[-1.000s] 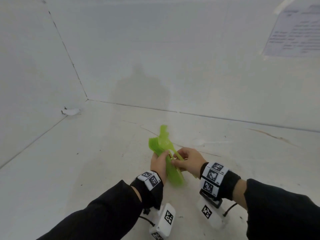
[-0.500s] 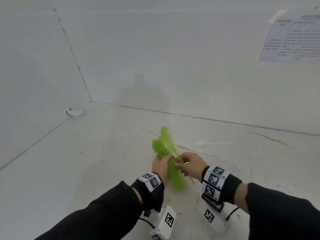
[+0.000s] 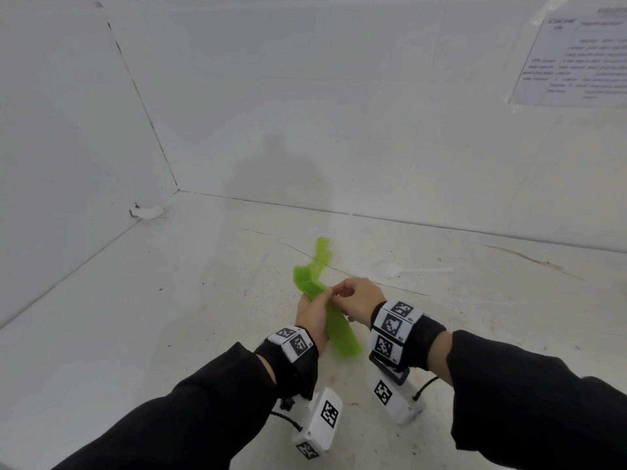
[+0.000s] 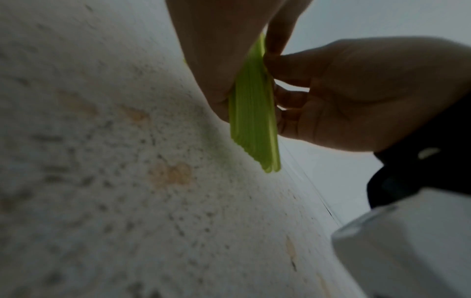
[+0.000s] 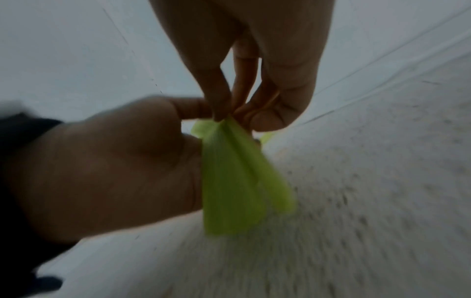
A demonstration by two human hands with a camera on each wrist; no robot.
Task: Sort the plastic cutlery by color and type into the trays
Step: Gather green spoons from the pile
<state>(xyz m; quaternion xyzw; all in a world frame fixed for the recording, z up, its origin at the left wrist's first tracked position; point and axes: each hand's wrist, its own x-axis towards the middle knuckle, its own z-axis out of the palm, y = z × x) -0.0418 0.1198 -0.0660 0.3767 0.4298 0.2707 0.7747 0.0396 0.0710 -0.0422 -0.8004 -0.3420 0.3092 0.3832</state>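
A bundle of green plastic cutlery (image 3: 341,335) stands tilted above the table, its fork-like heads fanned out at the far end. My left hand (image 3: 317,310) grips the bundle around its middle. My right hand (image 3: 339,295) meets it from the right, and its thumb and fingers pinch the bundle's edge. In the left wrist view the handles (image 4: 252,113) hang below both hands. In the right wrist view the green handles (image 5: 234,177) splay into two layers under the pinching fingertips (image 5: 219,113). A white plastic spoon (image 3: 407,270) lies on the table beyond my right hand.
White walls close the table at the back and left, meeting in a corner (image 3: 178,189). A small white scrap (image 3: 147,212) sits at the foot of the left wall. A printed sheet (image 3: 576,62) is taped to the wall at upper right. No trays are in view.
The one green piece that stuck out to the lower right half a second ago now lies against the bundle. My right hand has closed in on my left hand.
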